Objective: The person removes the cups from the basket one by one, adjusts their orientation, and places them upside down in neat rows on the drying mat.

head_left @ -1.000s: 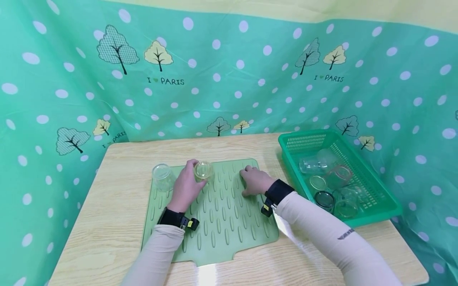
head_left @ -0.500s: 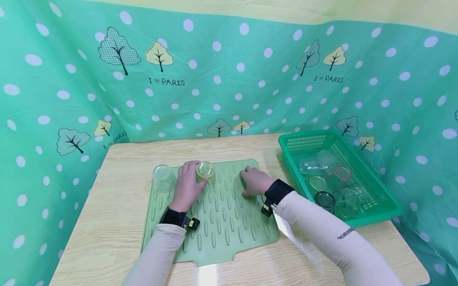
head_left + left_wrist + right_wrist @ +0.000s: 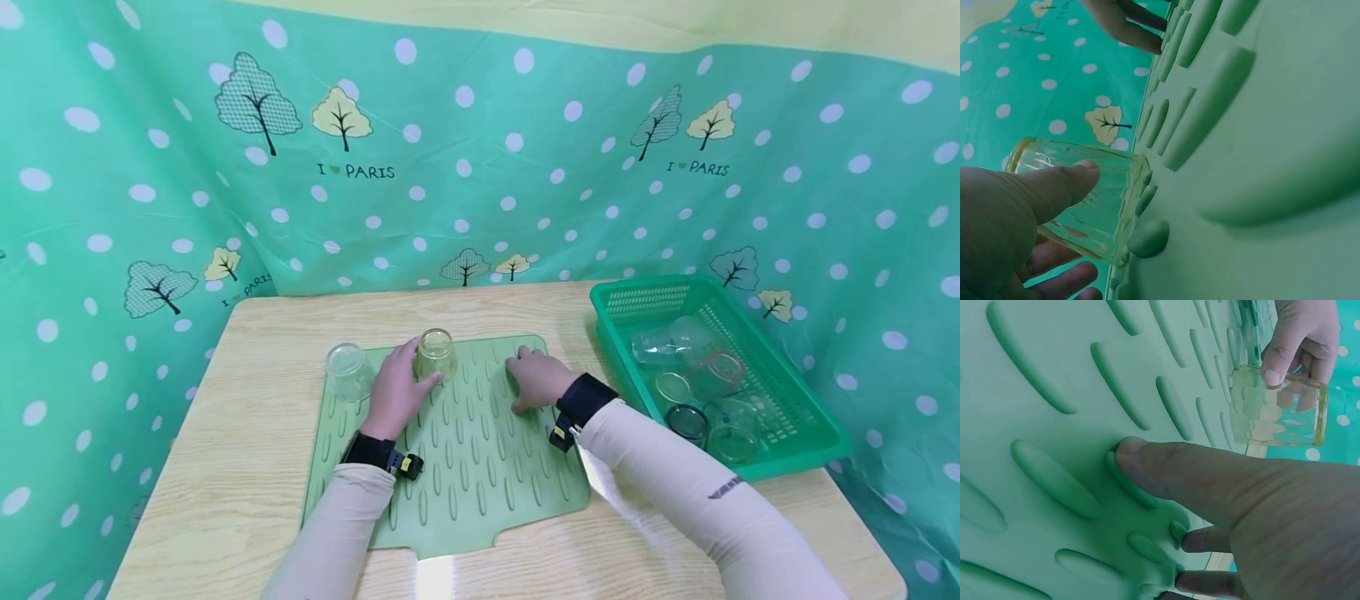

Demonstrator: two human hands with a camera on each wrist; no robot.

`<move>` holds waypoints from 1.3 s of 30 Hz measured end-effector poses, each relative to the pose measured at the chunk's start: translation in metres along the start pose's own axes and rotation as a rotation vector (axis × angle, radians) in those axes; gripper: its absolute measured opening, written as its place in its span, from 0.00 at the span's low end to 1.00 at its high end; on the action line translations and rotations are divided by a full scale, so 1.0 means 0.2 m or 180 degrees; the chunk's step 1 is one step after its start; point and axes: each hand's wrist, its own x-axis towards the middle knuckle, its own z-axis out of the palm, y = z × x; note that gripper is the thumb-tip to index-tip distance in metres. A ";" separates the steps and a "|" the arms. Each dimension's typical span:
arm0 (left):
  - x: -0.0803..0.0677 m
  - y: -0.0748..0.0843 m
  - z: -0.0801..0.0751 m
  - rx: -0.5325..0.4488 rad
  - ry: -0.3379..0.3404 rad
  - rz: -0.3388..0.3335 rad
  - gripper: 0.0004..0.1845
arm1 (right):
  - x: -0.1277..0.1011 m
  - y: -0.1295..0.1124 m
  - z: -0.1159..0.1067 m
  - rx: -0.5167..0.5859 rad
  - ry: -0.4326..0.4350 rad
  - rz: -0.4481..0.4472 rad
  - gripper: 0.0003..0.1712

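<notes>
- A green ribbed drying mat (image 3: pixel 480 450) lies flat on a pale wooden table (image 3: pixel 247 433), its raised oval ribs running across the whole surface.
- At the mat's far left corner stands a clear glass cup (image 3: pixel 348 371), mouth down, just beside the left hand (image 3: pixel 396 392) but not touched by it.
- Off to the right on the table sits a green plastic basket (image 3: pixel 795 417) with latticed walls; several glasses and jars lie jumbled inside, well apart from both hands.
- A teal cloth with white dots and little trees (image 3: pixel 465 167) hangs behind and around the table.
- Nothing lies between the two hands but bare mat.
- The left hand grips a small yellowish glass cup (image 3: pixel 436 353): in the left wrist view the thumb (image 3: pixel 1066 181) lies curled along its side and the fingers wrap round beneath.
- That cup stands mouth down near the far edge of the mat, its rim on or right at the ribs (image 3: pixel 1147 237); I cannot tell whether it rests fully.
- It is see-through with a faint yellow tint and a thick base turned upward; the right wrist view shows a faceted, wavy pattern in the wall (image 3: pixel 1272 412).
- The right hand (image 3: pixel 536 379) lies on the mat near the cup, holding nothing; its thumb (image 3: pixel 1166 469) presses straight onto a rib and the other fingers touch the mat, loosely bent.
</notes>
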 end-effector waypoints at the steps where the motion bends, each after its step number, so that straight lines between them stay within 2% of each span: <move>1: 0.00 0.00 0.00 -0.0010 -0.0002 -0.0001 0.42 | 0.00 0.00 -0.01 0.0002 -0.0007 0.0003 0.50; 6: 0.00 0.00 0.00 -0.0059 -0.0029 -0.0011 0.42 | -0.02 0.00 -0.01 0.0072 0.0006 0.0014 0.50; 13: 0.00 -0.02 -0.01 -0.0130 -0.0116 -0.0038 0.43 | 0.00 0.03 0.06 0.0160 0.0122 -0.0002 0.49; 17: 0.00 -0.02 -0.02 -0.0173 -0.0131 -0.0038 0.50 | 0.00 0.04 0.07 0.0208 0.0161 -0.0011 0.50; 20: -0.01 0.00 -0.04 -0.0246 -0.0057 -0.0023 0.57 | -0.02 0.04 0.06 0.0323 0.0151 0.0037 0.51; 24: -0.04 0.05 -0.11 -0.0307 0.0069 0.0121 0.59 | -0.08 0.05 -0.01 0.0511 0.0255 0.0167 0.55; 28: -0.09 0.11 -0.25 -0.0265 0.0154 0.0309 0.55 | -0.13 0.08 -0.13 0.0515 0.0603 0.0160 0.53; 33: -0.13 0.16 -0.43 -0.0260 0.0268 0.0608 0.51 | -0.20 0.24 -0.32 0.0700 0.1225 0.0319 0.48; 36: -0.13 0.15 -0.47 -0.0236 0.0183 0.0715 0.51 | -0.23 0.39 -0.38 0.0791 0.1455 0.0531 0.44; 39: -0.13 0.14 -0.48 -0.0212 0.0067 0.0755 0.52 | -0.25 0.57 -0.38 0.0763 0.1477 0.0725 0.37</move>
